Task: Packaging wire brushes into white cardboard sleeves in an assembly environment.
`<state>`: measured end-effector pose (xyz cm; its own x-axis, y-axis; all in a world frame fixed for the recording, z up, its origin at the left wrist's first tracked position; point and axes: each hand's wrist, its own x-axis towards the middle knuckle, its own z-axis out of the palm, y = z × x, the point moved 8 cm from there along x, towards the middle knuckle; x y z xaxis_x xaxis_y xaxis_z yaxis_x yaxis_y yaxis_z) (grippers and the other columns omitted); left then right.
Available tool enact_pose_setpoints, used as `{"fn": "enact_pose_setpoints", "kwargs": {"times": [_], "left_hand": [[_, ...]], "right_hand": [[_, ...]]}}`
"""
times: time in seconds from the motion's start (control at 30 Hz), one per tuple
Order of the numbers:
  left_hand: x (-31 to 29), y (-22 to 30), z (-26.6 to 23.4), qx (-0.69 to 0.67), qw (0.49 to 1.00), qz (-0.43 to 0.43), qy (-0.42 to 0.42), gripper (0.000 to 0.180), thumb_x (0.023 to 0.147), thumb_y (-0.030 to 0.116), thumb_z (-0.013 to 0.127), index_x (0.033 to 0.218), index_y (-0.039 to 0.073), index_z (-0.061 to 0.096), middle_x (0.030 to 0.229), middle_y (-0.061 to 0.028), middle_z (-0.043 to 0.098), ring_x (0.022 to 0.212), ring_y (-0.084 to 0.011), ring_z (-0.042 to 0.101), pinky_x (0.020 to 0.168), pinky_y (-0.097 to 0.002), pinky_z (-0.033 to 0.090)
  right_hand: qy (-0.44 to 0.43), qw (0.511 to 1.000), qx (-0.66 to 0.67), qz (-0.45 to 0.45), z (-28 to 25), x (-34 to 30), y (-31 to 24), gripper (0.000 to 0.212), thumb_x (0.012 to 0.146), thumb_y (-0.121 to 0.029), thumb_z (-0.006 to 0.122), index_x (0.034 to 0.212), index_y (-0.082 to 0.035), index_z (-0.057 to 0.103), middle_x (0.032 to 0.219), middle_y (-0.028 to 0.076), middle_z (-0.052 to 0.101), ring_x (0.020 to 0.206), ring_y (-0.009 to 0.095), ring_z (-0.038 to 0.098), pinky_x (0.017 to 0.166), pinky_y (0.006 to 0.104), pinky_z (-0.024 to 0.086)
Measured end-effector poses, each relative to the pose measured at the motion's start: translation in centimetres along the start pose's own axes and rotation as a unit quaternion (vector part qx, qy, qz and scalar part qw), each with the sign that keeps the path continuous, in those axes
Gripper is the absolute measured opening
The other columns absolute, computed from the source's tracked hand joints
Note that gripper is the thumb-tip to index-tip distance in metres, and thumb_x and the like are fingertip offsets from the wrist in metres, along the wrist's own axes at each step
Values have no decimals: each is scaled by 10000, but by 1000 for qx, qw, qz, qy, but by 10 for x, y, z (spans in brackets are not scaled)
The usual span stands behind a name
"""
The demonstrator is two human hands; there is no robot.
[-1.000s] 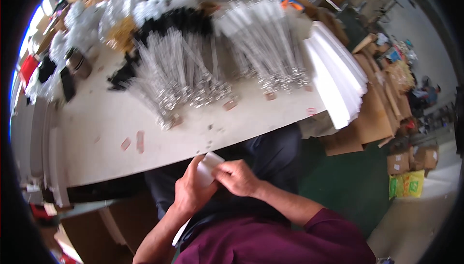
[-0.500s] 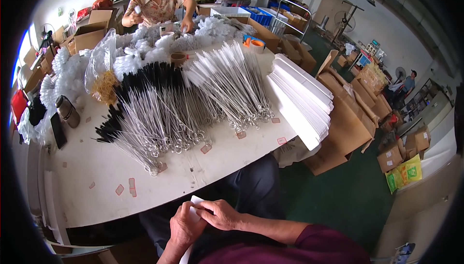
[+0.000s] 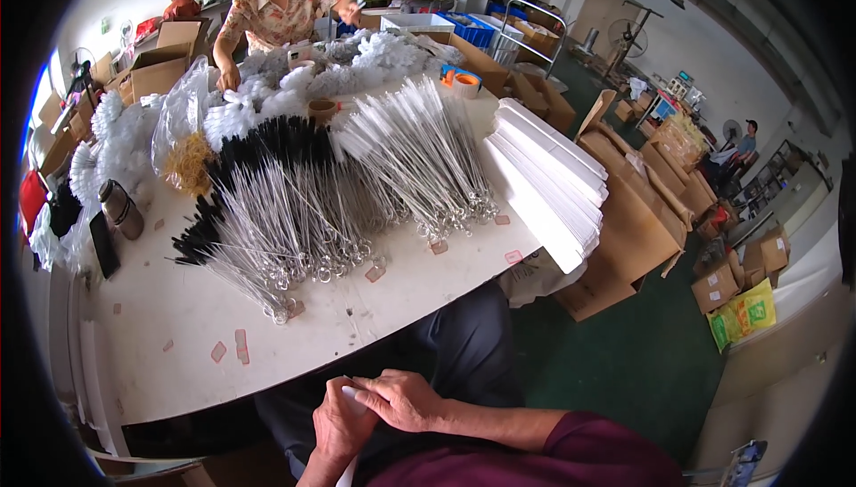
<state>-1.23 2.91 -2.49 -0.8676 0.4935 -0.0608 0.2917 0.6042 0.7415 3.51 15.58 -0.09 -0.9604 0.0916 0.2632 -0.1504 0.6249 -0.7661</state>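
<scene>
Left hand (image 3: 341, 421): fingers curled around the white piece (image 3: 355, 400)
Right hand (image 3: 407, 400): fingers pinching, it seems, its upper end
White piece's place: above the lap (image 3: 473, 344), beside the surface (image 3: 294, 358)
Step in hand: probably working this end
Next move: would call for steady left hold, careful right thumb
Beyond: wire-handled brushes (image 3: 285, 210)

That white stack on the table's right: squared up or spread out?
Spread out: the white stack is fanned, with many edges showing.

a white piece (image 3: 355, 401), mostly covered, held between both hands (image 3: 406, 401)
</scene>
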Motion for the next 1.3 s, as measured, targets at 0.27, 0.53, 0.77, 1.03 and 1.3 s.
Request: {"fn": "enact_pose_setpoints", "kwargs": {"times": [0.27,0.53,0.77,1.03,1.3], "left_hand": [[-2,8,3,25,1000,-2,3,737,808,246,816,1370,32,388,913,-268,716,833,-465,715,674,-535,582],[-10,7,3,1,1000,-12,-5,698,831,293,780,1368,14,432,1009,-234,723,856,-421,729,720,-493,601],[-18,-1,5,54,998,18,-22,584,785,284,831,1221,-1,569,1022,-206,705,886,-384,727,731,-461,606],[-20,-1,2,52,998,45,12,547,760,226,836,1190,2,584,984,-191,705,854,-375,729,719,-451,610],[-21,-5,2,31,998,42,22,587,738,217,854,1217,-10,601,1031,-201,711,885,-373,731,743,-440,613]], "right_hand": [[-75,969,169,160,0,2,20,235,1004,-177,664,1023,45,740,838,143,757,794,78,678,663,306,545],[-46,940,255,223,16,-7,33,151,912,-41,744,1030,42,699,914,130,774,799,126,730,722,284,593],[-58,893,324,308,14,-8,50,145,965,-124,733,943,16,705,743,30,705,597,35,600,506,215,467],[-62,883,316,342,11,-6,51,175,960,-146,745,876,2,702,726,28,697,597,53,624,493,213,474],[1,986,135,97,-5,3,18,149,965,-80,707,857,17,673,674,65,693,618,84,655,544,276,506]]}}
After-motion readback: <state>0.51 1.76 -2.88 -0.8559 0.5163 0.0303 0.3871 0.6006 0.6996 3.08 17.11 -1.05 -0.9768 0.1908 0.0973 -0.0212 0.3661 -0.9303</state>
